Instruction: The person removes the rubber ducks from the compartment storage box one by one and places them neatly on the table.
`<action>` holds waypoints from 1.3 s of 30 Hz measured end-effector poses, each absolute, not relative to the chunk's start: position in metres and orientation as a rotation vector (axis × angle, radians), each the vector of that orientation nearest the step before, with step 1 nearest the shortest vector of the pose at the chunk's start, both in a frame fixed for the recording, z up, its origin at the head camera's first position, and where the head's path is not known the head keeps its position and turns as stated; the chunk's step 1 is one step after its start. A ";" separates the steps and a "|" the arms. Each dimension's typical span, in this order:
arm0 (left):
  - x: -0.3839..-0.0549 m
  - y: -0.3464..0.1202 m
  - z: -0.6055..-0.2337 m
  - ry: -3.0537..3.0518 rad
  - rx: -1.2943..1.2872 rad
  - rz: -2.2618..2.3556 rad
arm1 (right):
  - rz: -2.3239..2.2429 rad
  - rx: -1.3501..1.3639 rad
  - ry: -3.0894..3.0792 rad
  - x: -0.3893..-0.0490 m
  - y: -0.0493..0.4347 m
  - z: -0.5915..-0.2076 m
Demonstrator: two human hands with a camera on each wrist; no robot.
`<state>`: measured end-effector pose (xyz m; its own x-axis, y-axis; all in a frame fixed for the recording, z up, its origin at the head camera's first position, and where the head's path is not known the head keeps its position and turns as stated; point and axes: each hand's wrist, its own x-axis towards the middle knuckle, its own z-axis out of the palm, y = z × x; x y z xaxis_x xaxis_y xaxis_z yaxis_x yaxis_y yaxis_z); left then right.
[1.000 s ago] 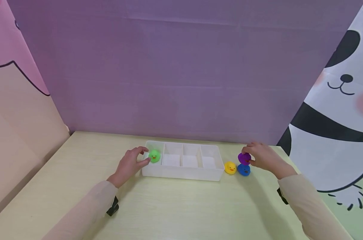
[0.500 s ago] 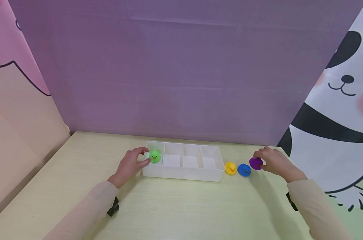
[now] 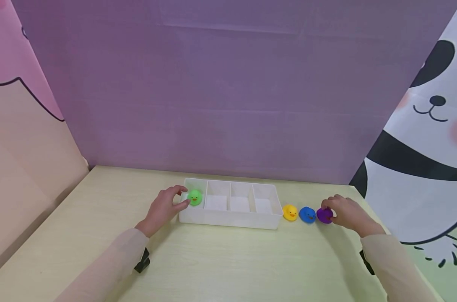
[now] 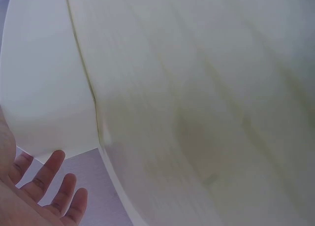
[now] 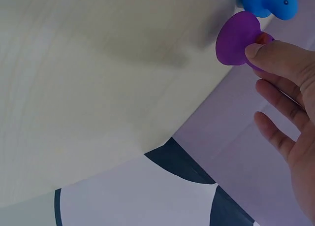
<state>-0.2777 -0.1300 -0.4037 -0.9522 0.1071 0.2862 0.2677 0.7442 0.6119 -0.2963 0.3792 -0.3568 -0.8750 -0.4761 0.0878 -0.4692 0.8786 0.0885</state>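
In the head view, my left hand (image 3: 162, 208) rests at the left end of a white tray (image 3: 228, 219), with thumb and forefinger apart and their tips at the rim. A green rubber duck (image 3: 195, 197) sits in the leftmost compartment beside those fingertips. The left wrist view shows the fingers (image 4: 60, 191) spread and loosely bent. My right hand (image 3: 349, 212) pinches a purple rubber duck (image 5: 235, 41) between thumb and forefinger, close over the table at the right end of a row. A blue duck (image 3: 307, 214) and a yellow duck (image 3: 290, 212) lie left of it.
The tray has several compartments side by side, split by thin dividers. A pale wooden table (image 3: 228, 260) carries everything. Behind it hangs a purple backdrop (image 3: 228, 105), and a panda panel (image 3: 421, 180) stands along the right side.
My right hand has moved the purple duck right and down, from above the blue duck to beside it. The left hand and the tray have stayed in place.
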 end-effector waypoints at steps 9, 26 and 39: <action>-0.278 -0.129 -0.404 -2.704 -0.295 -1.012 | -0.079 0.744 -2.927 -0.295 0.382 -0.365; -0.280 -0.131 -0.406 -2.703 -0.312 -1.005 | -0.053 0.709 -2.960 -0.299 0.383 -0.369; -0.280 -0.131 -0.406 -2.690 -0.317 -1.004 | -0.067 0.719 -2.960 -0.299 0.380 -0.364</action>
